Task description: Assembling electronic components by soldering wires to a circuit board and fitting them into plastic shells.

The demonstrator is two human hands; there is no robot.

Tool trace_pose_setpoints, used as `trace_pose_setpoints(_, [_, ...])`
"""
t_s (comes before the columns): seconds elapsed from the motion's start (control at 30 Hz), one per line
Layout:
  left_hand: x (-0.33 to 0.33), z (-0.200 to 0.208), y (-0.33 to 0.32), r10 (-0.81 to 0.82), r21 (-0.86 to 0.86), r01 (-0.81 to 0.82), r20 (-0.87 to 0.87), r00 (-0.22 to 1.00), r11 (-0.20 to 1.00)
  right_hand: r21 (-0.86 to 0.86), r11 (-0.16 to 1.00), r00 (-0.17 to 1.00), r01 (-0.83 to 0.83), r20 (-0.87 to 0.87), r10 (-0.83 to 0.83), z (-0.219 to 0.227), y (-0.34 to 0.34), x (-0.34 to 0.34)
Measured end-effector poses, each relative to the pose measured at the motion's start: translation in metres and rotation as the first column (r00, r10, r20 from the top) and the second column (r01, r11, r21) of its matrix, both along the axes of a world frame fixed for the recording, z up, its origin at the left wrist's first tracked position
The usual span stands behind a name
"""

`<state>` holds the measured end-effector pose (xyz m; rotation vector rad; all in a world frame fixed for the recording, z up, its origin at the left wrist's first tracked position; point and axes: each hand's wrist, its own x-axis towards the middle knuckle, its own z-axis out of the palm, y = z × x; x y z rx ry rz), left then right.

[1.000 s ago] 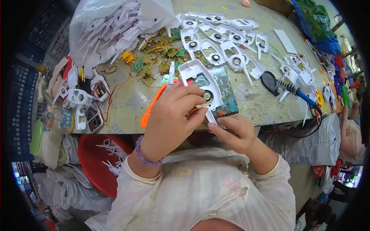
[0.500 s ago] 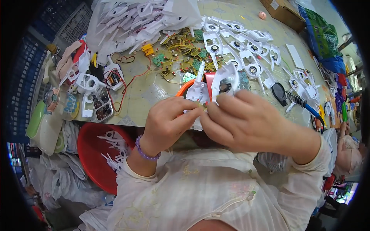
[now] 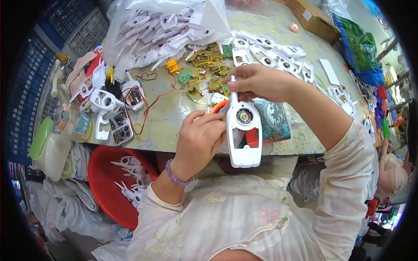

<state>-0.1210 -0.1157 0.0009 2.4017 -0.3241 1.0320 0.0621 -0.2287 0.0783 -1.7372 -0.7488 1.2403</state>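
A white plastic handset-shaped housing (image 3: 245,154) with a stubby antenna stands out over the table's near edge. It has a round speaker (image 3: 244,116) and a rectangular opening, through which a red piece (image 3: 251,137) and a paler part show. My right hand (image 3: 261,82) pinches the antenna at its top. At the housing's left side, my left hand (image 3: 198,137) is closed, its fingertips against the edge and partly hidden there. Behind the housing, part of an orange ring-shaped rim (image 3: 219,106) peeks out.
Green circuit boards with yellow wires (image 3: 204,65) lie beyond my hands. A clear bag of white housings (image 3: 170,30) fills the back left. More housings with speakers (image 3: 267,54) lie at the back right. A red basin (image 3: 102,187) holds white parts below the table's edge.
My right hand has moved up and turned the white housing, so its speaker side now faces me with the antenna pointing away. My left hand has shifted slightly right and down.
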Motion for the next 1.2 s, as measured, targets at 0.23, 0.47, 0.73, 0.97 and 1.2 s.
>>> trace_pose_setpoints(0.23, [-0.011,-0.008,0.010,-0.097,-0.330,0.029,-0.192,0.977,0.943,-0.039,0.991,0.892,-0.125,0.433,0.129,-0.015,-0.004,0.015])
trace_pose_setpoints(0.47, [-0.003,-0.014,0.011,0.126,-0.525,-0.225,-0.217,0.968,0.821,0.073,0.988,0.974,-0.139,0.191,0.123,-0.040,0.008,0.037])
trace_pose_setpoints(0.73, [0.007,-0.005,0.030,-0.159,-0.621,-0.165,-0.432,0.888,0.766,0.137,0.973,0.983,-0.186,0.027,0.184,-0.036,0.021,0.034])
trace_pose_setpoints(0.97, [0.000,0.017,0.035,-0.415,-0.834,-0.192,-0.441,0.796,0.518,0.274,0.886,0.927,-0.374,0.119,0.355,-0.013,0.041,-0.004])
trace_pose_setpoints(1.2, [-0.036,0.046,0.035,-0.581,-0.941,-0.108,-0.286,0.762,0.321,0.427,0.884,0.935,-0.188,0.355,0.027,0.019,0.012,-0.069])
